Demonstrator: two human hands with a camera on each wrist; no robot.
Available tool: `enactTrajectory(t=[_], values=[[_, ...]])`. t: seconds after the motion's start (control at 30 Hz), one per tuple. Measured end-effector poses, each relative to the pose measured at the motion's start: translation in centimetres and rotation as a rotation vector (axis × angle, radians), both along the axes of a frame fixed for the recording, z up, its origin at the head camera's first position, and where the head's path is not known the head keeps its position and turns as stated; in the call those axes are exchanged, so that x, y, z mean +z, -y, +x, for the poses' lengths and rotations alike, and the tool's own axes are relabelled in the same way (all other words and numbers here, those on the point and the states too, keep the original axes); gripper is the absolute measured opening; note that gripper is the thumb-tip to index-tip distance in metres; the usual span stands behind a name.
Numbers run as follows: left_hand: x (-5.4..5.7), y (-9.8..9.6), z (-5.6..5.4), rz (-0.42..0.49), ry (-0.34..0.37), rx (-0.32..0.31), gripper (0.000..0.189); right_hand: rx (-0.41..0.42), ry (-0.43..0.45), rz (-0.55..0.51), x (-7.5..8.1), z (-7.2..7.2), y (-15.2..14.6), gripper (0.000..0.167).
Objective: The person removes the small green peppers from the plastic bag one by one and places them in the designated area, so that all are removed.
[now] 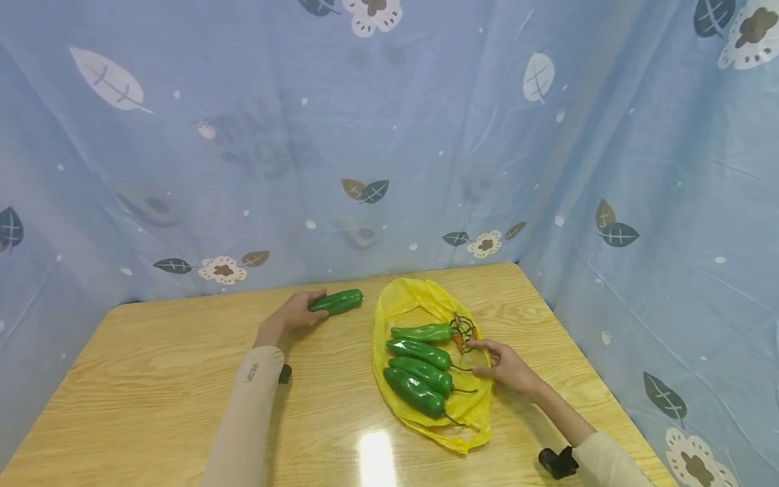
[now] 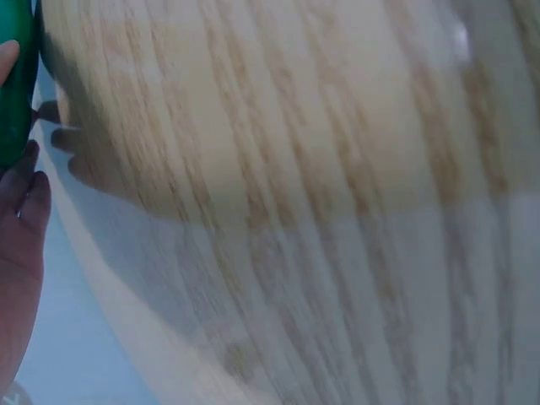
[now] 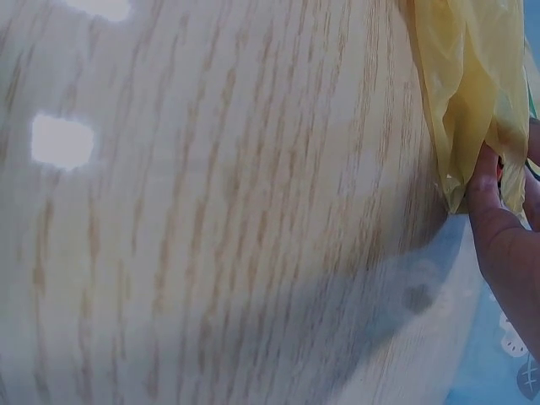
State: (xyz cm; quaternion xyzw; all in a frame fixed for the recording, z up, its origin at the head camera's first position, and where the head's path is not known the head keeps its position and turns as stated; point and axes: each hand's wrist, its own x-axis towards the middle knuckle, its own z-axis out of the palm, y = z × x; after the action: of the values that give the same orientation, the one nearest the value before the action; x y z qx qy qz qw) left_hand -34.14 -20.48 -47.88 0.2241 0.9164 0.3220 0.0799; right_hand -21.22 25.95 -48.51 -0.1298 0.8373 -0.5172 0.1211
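Observation:
My left hand (image 1: 298, 311) grips a large glossy green pepper (image 1: 343, 301) at its left end, low over the table's back part. Thumb and fingers lie on either side of it; in the left wrist view only part of the green pepper (image 2: 12, 101) shows. My right hand (image 1: 511, 368) is at the right rim of an opened yellow plastic bag (image 1: 414, 292), with thumb and forefinger apart over the rim. Near its fingertips lie small red-orange chillies (image 1: 458, 343) with dark curly stems. Several large green peppers (image 1: 416, 389) lie side by side in the bag.
The wood-grain table (image 1: 164, 379) has its back edge against a blue patterned curtain (image 1: 292, 149), which also hangs along the right side. Light glares off the table's front middle. A black wrist device (image 1: 556, 463) sits at the right sleeve.

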Motion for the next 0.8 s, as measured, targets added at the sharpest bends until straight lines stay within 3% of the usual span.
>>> enactTrajectory(t=[0.2, 0.37, 0.57, 0.8], values=[[0.1, 0.2, 0.6, 0.04, 0.024, 0.045, 0.065, 0.011, 0.013, -0.017, -0.1, 0.1, 0.2, 0.053], [0.5, 0.6, 0.9, 0.135, 0.106, 0.121, 0.071, 0.006, 0.028, -0.036, -0.1, 0.2, 0.3, 0.053], [1.0, 0.7, 1.1, 0.173, 0.029, 0.148, 0.058, -0.014, 0.048, -0.034, 0.3, 0.3, 0.3, 0.054], [1.4, 0.7, 2.3, 0.326, 0.0, 0.171, 0.048, -0.014, 0.055, -0.026, 0.6, 0.2, 0.2, 0.055]])
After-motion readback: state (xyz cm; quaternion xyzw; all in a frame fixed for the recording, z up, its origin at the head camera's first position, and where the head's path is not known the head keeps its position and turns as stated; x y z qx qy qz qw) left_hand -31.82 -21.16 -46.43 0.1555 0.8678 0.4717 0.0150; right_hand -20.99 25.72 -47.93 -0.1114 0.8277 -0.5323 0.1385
